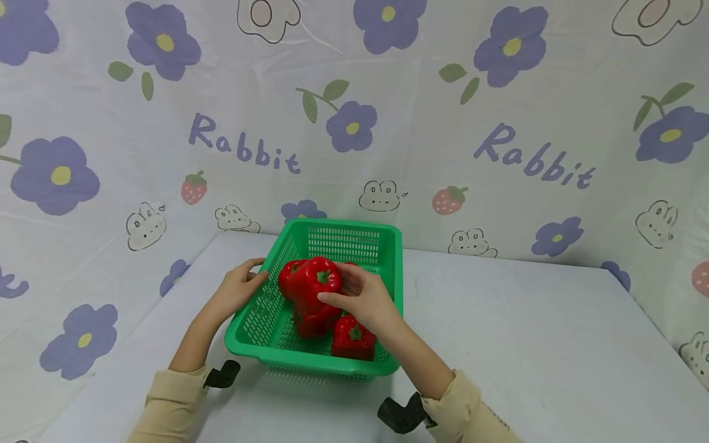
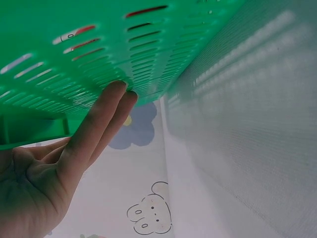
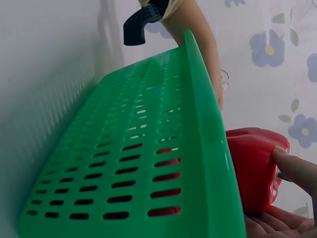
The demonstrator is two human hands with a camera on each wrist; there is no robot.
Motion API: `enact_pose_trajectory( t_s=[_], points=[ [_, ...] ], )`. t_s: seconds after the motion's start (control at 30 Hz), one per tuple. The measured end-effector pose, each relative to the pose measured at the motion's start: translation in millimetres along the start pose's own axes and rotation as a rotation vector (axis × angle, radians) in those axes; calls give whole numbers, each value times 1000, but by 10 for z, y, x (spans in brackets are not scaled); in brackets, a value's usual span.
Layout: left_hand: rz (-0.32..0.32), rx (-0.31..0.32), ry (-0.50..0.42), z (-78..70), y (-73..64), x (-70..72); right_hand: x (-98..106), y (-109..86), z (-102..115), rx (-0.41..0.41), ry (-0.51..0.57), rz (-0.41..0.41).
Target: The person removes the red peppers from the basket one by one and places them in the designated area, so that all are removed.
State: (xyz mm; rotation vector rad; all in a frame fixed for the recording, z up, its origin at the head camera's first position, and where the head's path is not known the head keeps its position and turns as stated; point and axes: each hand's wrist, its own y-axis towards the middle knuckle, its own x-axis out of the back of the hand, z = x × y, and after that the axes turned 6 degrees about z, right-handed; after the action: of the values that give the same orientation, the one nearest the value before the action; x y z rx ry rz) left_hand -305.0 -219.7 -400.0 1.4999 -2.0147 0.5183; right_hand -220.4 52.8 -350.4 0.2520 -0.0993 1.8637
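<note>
A green plastic basket (image 1: 312, 360) holds several red bell peppers. In the head view my right hand (image 1: 368, 298) reaches over the basket's right side and holds a red bell pepper (image 1: 316, 280) above the others. The right wrist view shows this bell pepper (image 3: 255, 166) beyond the rim, with the thumb (image 3: 297, 171) on one side and fingers beneath. My left hand (image 1: 235, 292) is at the basket's left side. In the left wrist view, two straight fingers (image 2: 94, 126) lie against its slotted wall (image 2: 143, 54). Another bell pepper (image 1: 353, 338) sits in the front right corner.
The basket stands on a white tabletop (image 1: 526, 344). Behind it hangs a cloth (image 1: 410, 123) printed with flowers and rabbits. A black wrist mount (image 1: 401, 415) sits at the right cuff, and another black mount (image 1: 223, 374) at the left cuff.
</note>
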Motion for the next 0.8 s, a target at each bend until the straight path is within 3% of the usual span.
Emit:
enact_pose_trajectory(
  t_s=[0.8],
  points=[
    [7, -5, 7, -15, 66, 41, 544, 38, 52, -48, -40, -132]
  ],
)
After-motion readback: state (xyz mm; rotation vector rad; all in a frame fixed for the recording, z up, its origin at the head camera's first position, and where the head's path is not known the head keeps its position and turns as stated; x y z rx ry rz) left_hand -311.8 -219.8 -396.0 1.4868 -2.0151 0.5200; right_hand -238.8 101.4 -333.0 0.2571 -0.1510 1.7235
